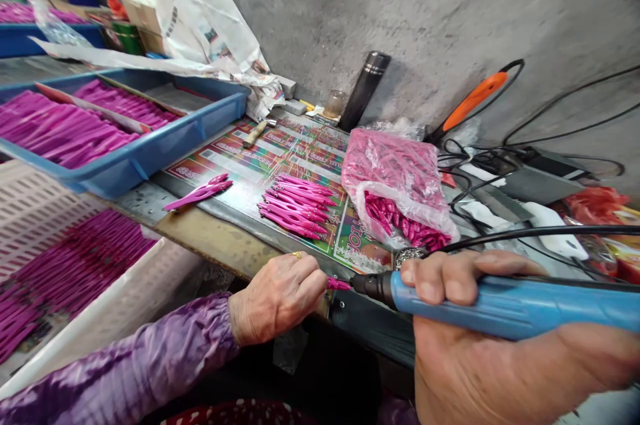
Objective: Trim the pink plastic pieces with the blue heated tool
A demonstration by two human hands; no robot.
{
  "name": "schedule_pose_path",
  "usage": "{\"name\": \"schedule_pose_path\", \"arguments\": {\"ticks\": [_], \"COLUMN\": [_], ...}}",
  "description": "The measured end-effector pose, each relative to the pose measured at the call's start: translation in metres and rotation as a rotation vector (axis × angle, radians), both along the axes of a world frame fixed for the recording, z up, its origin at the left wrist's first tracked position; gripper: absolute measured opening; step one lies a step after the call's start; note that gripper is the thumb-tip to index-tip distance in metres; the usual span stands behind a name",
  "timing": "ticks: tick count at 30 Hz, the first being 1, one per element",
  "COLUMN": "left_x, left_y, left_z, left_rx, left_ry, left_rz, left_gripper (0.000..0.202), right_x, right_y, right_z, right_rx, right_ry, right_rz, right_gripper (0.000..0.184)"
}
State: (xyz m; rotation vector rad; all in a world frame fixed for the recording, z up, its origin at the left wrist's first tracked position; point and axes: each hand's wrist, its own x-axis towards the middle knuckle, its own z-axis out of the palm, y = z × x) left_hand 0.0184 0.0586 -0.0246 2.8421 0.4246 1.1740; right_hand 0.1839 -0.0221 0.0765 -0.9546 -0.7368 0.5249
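Observation:
My left hand, a ring on one finger, is closed around a slim pink plastic piece; only its end sticks out past the fingers. In my right hand is a blue electric screwdriver, fingers wrapped over its body. Its dark nose points left and meets the end of the pink piece. Beyond my left hand, a neat stack of pink pieces lies on the printed mat, with a smaller bunch of pink pieces to the left. A clear bag spills small pink parts.
A blue tray with dividers holds many pink pieces at left, above a white basket of more. A black flask stands against the wall. An orange-handled tool and black cables are at right.

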Motion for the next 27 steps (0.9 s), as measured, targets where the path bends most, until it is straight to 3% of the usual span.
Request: {"name": "schedule_pose_path", "arguments": {"ticks": [13,27], "left_x": [0.000,-0.004], "left_y": [-0.001,-0.001], "left_z": [0.004,0.003], "left_rx": [0.041,0.085], "left_ry": [-0.030,-0.029], "left_rz": [0.009,-0.020], "left_gripper": [0.018,0.023], "right_x": [-0.003,0.011], "right_y": [0.004,0.004], "right_z": [0.004,-0.006], "right_rx": [-0.008,-0.015], "right_ry": [0.012,-0.062], "right_rz": [0.022,-0.060], "right_gripper": [0.068,0.063]}}
